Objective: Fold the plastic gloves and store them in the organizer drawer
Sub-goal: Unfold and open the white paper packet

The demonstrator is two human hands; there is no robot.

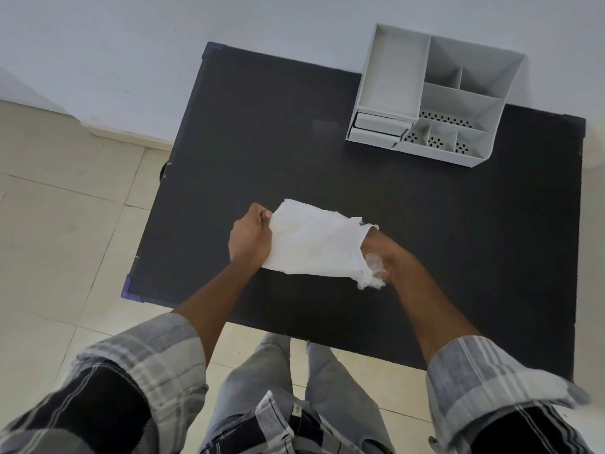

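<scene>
A translucent white plastic glove [314, 240] is stretched flat over the middle of the black table [262, 132]. My left hand [250, 239] pinches its left edge with closed fingers. My right hand [381, 253] grips the crumpled right end, where the plastic bunches over my fingers. The grey organizer [435, 93] stands at the table's far right corner; its two small drawers [376, 129] sit at its lower left front and look pushed in.
The organizer has several open compartments, some with perforated floors. A white wall runs behind the table. Tiled floor lies to the left and beneath me. The table's near edge is close to my legs.
</scene>
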